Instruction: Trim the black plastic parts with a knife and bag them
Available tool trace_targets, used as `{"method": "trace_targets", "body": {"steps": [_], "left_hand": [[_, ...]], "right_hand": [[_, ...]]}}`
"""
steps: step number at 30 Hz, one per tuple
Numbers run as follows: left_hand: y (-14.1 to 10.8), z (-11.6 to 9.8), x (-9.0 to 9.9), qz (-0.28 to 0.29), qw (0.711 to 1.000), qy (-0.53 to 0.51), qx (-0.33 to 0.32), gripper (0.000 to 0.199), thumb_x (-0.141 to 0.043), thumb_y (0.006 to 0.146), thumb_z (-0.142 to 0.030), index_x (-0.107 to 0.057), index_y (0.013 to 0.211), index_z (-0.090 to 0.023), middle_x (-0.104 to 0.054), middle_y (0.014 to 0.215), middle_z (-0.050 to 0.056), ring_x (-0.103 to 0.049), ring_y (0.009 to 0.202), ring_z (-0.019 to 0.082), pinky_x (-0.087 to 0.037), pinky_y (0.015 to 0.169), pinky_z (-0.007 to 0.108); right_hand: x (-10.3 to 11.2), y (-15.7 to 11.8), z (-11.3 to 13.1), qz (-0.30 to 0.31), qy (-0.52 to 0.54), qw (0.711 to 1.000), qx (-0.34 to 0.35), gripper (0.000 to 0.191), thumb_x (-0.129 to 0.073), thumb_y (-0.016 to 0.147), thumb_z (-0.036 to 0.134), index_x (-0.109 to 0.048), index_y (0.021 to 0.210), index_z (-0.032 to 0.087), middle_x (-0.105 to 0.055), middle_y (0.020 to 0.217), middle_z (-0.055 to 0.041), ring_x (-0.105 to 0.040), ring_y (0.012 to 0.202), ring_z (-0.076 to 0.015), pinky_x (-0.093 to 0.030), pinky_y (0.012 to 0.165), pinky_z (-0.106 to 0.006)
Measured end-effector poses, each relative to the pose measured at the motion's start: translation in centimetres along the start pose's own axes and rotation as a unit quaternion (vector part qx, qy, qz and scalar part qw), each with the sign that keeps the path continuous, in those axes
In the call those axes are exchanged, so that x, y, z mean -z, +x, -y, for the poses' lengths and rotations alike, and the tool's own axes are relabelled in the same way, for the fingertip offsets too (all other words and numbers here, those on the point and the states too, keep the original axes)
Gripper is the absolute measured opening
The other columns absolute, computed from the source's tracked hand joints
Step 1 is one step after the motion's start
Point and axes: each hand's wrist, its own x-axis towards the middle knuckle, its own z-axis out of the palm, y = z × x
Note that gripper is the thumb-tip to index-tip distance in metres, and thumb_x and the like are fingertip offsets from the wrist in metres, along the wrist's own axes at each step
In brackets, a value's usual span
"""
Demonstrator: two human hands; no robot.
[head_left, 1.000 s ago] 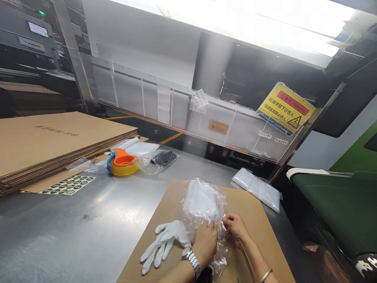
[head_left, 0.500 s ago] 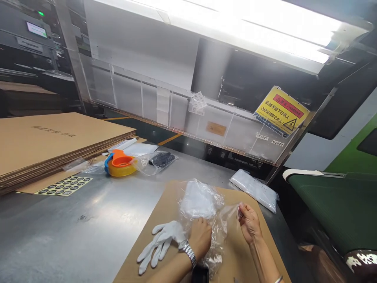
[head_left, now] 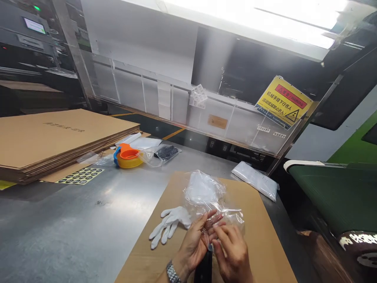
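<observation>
My left hand, with a metal-band watch at its wrist, is turned palm up and holds a clear plastic bag, its film lying over the fingers. Close against it, my right hand has its fingertips pinched on the same film. Just beneath the hands is a black object, partly hidden, its kind unclear. Beyond the fingers, a stack of clear bags with white contents lies on a brown cardboard sheet. A white glove rests flat left of my left hand.
On the metal table stand an orange and yellow tape dispenser and a bagged dark item. Stacked cardboard and a sticker sheet are left. A white packet and green conveyor lie right.
My right hand has moved left and down to meet my left hand. My left hand has turned palm up, drawing the plastic film between the hands. The black object shows more.
</observation>
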Motion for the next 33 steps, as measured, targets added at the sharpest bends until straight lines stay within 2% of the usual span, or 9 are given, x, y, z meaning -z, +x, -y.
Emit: {"method": "trace_targets", "body": {"steps": [3, 7, 13, 15, 18, 19, 23, 29, 33], "left_hand": [[-1.5, -0.2, 1.3, -0.008, 0.995, -0.083, 0.052, 0.03, -0.052, 0.083, -0.038, -0.059, 0.101, -0.015, -0.065, 0.11, 0.014, -0.066, 0.091, 0.024, -0.048, 0.085, 0.039], [-3.0, -0.1, 2.0, -0.02, 0.984, -0.136, 0.11, 0.025, -0.054, 0.084, -0.032, -0.058, 0.102, -0.014, -0.066, 0.105, 0.012, -0.068, 0.085, 0.024, -0.05, 0.08, 0.038], [-4.1, 0.4, 2.6, -0.069, 0.991, -0.053, 0.104, 0.029, -0.06, 0.079, -0.032, -0.055, 0.101, -0.014, -0.065, 0.103, 0.014, -0.066, 0.086, 0.025, -0.047, 0.083, 0.041], [-4.7, 0.6, 2.9, -0.153, 0.988, 0.03, 0.0, 0.037, -0.064, 0.075, -0.031, -0.053, 0.107, -0.018, -0.061, 0.11, 0.01, -0.061, 0.095, 0.022, -0.043, 0.088, 0.037], [-6.2, 0.6, 2.6, -0.257, 0.909, 0.267, -0.189, 0.031, -0.066, 0.072, -0.037, -0.059, 0.097, -0.02, -0.061, 0.101, 0.006, -0.055, 0.098, 0.022, -0.041, 0.087, 0.032], [-6.7, 0.6, 2.3, -0.233, 0.896, 0.324, -0.193, 0.027, -0.064, 0.073, -0.04, -0.061, 0.089, -0.019, -0.063, 0.091, 0.006, -0.056, 0.09, 0.023, -0.042, 0.082, 0.032], [-8.2, 0.9, 0.8, -0.031, 0.948, 0.306, -0.08, 0.027, -0.06, 0.077, -0.042, -0.062, 0.076, -0.015, -0.064, 0.072, 0.004, -0.058, 0.071, 0.019, -0.045, 0.066, 0.027], [-8.8, 2.5, 2.3, -0.161, 0.927, 0.316, -0.124, 0.036, -0.05, 0.083, -0.043, -0.053, 0.059, -0.016, -0.051, 0.055, -0.001, -0.046, 0.056, 0.013, -0.038, 0.054, 0.023], [-9.6, 3.1, 3.3, -0.211, 0.872, 0.395, -0.198, 0.023, -0.058, 0.08, -0.036, -0.061, 0.09, -0.015, -0.059, 0.079, 0.004, -0.052, 0.076, 0.019, -0.041, 0.07, 0.029]], "right_hand": [[1.9, -0.6, -0.8, -0.073, 0.066, 0.968, -0.232, 0.04, -0.06, 0.077, 0.045, -0.061, 0.11, 0.021, -0.057, 0.112, -0.0131, -0.049, 0.107, -0.029, -0.041, 0.086, -0.041], [3.3, -0.8, -1.3, 0.05, 0.229, 0.885, -0.403, 0.049, -0.057, 0.072, 0.061, -0.067, 0.084, 0.014, -0.065, 0.082, -0.0119, -0.059, 0.074, -0.0218, -0.045, 0.06, -0.031], [3.1, -1.9, -1.1, 0.072, 0.287, 0.87, -0.394, 0.041, -0.065, 0.069, 0.055, -0.057, 0.065, 0.015, -0.053, 0.056, 0.0002, -0.04, 0.049, -0.0077, -0.032, 0.048, -0.021], [3.0, -2.1, -0.7, 0.059, 0.275, 0.882, -0.378, 0.038, -0.066, 0.07, 0.051, -0.056, 0.065, 0.015, -0.051, 0.057, 0.0018, -0.04, 0.051, -0.0079, -0.032, 0.05, -0.021], [2.9, -2.3, 0.8, 0.058, 0.251, 0.899, -0.355, 0.03, -0.067, 0.072, 0.044, -0.056, 0.066, 0.016, -0.052, 0.06, 0.0021, -0.043, 0.058, -0.0099, -0.034, 0.056, -0.022], [2.8, -2.4, 1.5, 0.073, 0.231, 0.909, -0.339, 0.027, -0.066, 0.073, 0.041, -0.057, 0.065, 0.017, -0.052, 0.061, 0.0019, -0.044, 0.059, -0.0106, -0.034, 0.057, -0.022], [2.0, -2.9, 4.0, 0.159, 0.068, 0.966, -0.194, 0.016, -0.058, 0.078, 0.025, -0.054, 0.063, 0.018, -0.053, 0.063, 0.0006, -0.046, 0.061, -0.0128, -0.032, 0.057, -0.023], [1.5, -2.9, 3.9, 0.18, 0.043, 0.955, -0.23, 0.025, -0.056, 0.081, 0.034, -0.045, 0.064, 0.019, -0.046, 0.057, 0.0041, -0.043, 0.054, -0.0102, -0.033, 0.051, -0.02], [1.0, -2.8, 3.8, 0.148, -0.011, 0.978, -0.144, 0.015, -0.049, 0.084, 0.021, -0.046, 0.07, 0.019, -0.05, 0.067, 0.0012, -0.047, 0.062, -0.0124, -0.037, 0.057, -0.022]]}}
